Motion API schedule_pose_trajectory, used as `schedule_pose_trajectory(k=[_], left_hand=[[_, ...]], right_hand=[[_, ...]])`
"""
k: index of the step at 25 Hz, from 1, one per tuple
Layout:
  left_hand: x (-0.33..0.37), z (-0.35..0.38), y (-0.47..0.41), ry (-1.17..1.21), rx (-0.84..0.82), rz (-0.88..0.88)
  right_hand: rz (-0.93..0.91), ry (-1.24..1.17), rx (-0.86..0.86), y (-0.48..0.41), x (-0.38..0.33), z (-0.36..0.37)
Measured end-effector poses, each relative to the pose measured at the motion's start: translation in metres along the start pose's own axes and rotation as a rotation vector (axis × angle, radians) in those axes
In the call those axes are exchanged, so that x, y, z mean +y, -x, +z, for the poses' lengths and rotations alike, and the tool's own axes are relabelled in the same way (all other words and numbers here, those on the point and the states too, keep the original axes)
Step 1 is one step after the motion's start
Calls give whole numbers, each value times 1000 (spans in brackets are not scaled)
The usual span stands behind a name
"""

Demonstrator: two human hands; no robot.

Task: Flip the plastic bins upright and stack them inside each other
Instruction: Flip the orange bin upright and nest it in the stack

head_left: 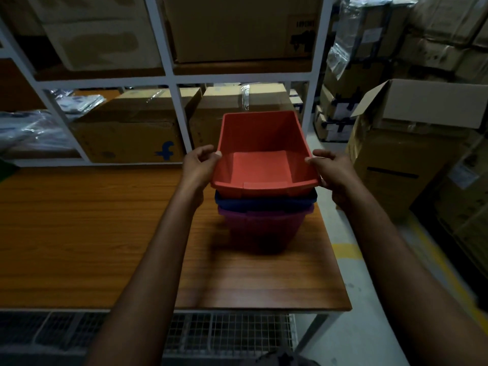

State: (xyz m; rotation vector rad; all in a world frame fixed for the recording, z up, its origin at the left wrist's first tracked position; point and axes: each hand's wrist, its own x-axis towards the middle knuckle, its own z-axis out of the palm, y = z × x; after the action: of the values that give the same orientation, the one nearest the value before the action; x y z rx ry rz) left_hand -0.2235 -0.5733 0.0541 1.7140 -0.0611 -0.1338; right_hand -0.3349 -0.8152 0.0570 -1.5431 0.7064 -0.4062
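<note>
Both forearms reached out from under the camera, and my left hand and right hand were clamped on opposite side rims of the upright red bin. I judged it sat directly above the blue bin, nested in the purple bin on the wooden table. With each hand equally near, only a straight downward press seemed left.

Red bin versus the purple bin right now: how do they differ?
The red bin sits on top of the stack, gripped at its side rims by the left hand and right hand; the purple bin is at the bottom on the table, untouched. The red bin's inside shows; the purple bin's is covered. Both stand upright.
</note>
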Motion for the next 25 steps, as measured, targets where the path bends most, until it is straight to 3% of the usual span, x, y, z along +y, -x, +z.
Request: schedule_pose_trajectory(k=[4, 8, 11, 18, 25], left_hand=[[-18, -3, 48, -15, 150, 263], [-39, -3, 102, 2, 238, 327], [-62, 1, 140, 6, 274, 292], [-121, -7, 221, -82, 269, 143], [-185, -58, 295, -289, 237, 78]], right_hand=[[-232, 36, 209, 34, 30, -9], [-390, 57, 215, 83, 53, -11], [-423, 51, 123, 114, 70, -9], [-287, 85, -246, 171, 135, 9], [-197, 147, -512, 245, 178, 45]])
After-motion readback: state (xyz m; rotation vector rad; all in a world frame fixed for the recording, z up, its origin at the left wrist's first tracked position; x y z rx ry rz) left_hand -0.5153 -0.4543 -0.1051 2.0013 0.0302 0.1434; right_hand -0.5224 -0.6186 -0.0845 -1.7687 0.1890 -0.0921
